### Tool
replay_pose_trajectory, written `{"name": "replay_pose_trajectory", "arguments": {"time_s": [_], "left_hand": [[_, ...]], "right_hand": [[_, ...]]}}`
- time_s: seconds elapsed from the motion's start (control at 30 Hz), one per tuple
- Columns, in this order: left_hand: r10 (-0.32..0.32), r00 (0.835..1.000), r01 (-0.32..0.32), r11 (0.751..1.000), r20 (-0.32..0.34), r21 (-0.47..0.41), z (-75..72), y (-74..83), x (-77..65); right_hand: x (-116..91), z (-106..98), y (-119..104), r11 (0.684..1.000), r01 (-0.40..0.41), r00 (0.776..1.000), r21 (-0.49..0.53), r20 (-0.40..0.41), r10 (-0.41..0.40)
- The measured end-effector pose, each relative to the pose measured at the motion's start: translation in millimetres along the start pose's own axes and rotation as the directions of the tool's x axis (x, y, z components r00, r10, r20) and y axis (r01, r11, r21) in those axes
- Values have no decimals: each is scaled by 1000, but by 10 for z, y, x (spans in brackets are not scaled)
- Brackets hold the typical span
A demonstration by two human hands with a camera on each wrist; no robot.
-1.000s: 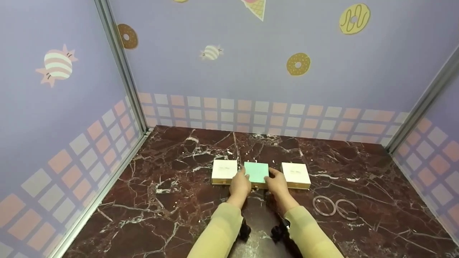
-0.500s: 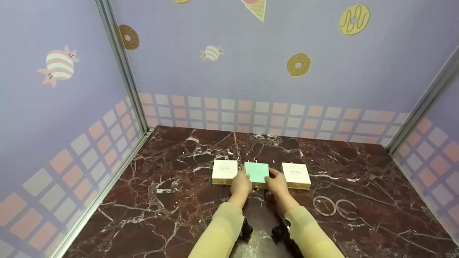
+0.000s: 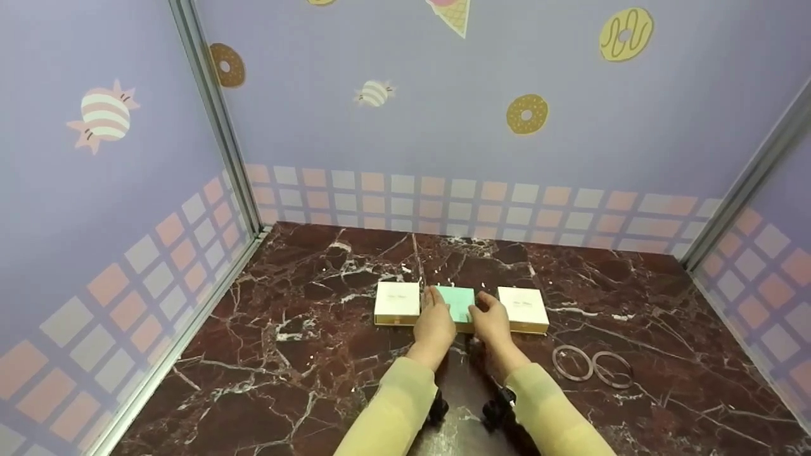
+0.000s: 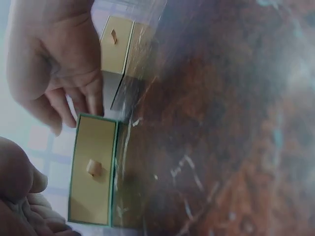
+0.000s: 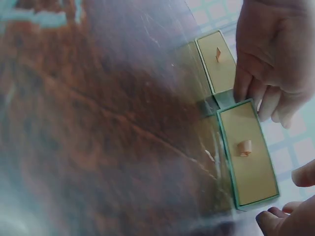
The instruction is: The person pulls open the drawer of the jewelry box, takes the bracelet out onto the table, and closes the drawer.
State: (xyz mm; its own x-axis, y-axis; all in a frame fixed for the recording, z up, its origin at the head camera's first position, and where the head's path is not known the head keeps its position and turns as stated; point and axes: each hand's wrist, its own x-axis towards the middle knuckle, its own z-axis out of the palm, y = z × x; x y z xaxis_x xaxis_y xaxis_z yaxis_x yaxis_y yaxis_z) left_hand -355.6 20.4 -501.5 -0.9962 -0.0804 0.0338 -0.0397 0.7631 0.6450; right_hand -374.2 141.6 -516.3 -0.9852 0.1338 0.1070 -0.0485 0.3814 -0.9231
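Observation:
A small mint-green drawer box (image 3: pixel 459 303) with a gold front and a short ribbon pull (image 4: pixel 94 167) sits between my two hands. A white box (image 3: pixel 398 301) stands to its left, and another white box (image 3: pixel 523 307) to its right. My left hand (image 3: pixel 434 326) lies along the green box's left side, fingers straight and pointing forward, covering part of its top edge. My right hand (image 3: pixel 491 323) is at the right side, thumb near the front corner and fingers loosely bent. In the right wrist view, the left hand's fingers (image 5: pixel 269 101) reach down at the gap between two boxes.
Two pale rings (image 3: pixel 573 363) lie side by side on the dark red marbled table (image 3: pixel 285 380), right of my right forearm. A patterned lilac wall (image 3: pixel 443 126) closes the back, with side panels at left and right.
My left hand has shifted slightly right, its fingers now straightened along the green box's side. The right hand's fingers have moved a little off the box's edge. The boxes stay put.

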Motion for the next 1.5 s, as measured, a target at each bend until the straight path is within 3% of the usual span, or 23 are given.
{"name": "replay_pose_trajectory", "arguments": {"time_s": [0.2, 0.37, 0.67, 0.8, 0.93, 1.13, 1.33, 1.5], "left_hand": [[95, 994, -95, 995, -54, 13, 28, 148, -27], [170, 984, -170, 985, -49, 12, 92, 270, -24], [236, 970, -241, 961, -47, -139, 251, 449, 15], [228, 973, -228, 952, -23, -205, 312, 527, 38], [220, 975, -211, 954, 16, -213, 366, 593, 60], [192, 978, -167, 957, 86, -238, 416, 652, 43], [162, 980, -131, 962, 115, -240, 479, 669, 14], [150, 981, -126, 975, 125, -185, 536, 681, 12]], "right_hand": [[31, -131, -69, 997, 42, 998, 68, -50, -38], [74, -262, -68, 994, 42, 996, 103, -88, -33], [162, -576, 10, 996, 25, 987, 81, -158, -12], [204, -727, 77, 996, -2, 982, 91, -187, 19], [239, -862, 157, 996, -23, 976, 90, -215, 42], [271, -994, 257, 998, -67, 970, 0, -236, 65], [271, -1033, 358, 990, -141, 974, -32, -182, 133], [268, -1049, 429, 980, -191, 975, -61, -123, 183]]}}
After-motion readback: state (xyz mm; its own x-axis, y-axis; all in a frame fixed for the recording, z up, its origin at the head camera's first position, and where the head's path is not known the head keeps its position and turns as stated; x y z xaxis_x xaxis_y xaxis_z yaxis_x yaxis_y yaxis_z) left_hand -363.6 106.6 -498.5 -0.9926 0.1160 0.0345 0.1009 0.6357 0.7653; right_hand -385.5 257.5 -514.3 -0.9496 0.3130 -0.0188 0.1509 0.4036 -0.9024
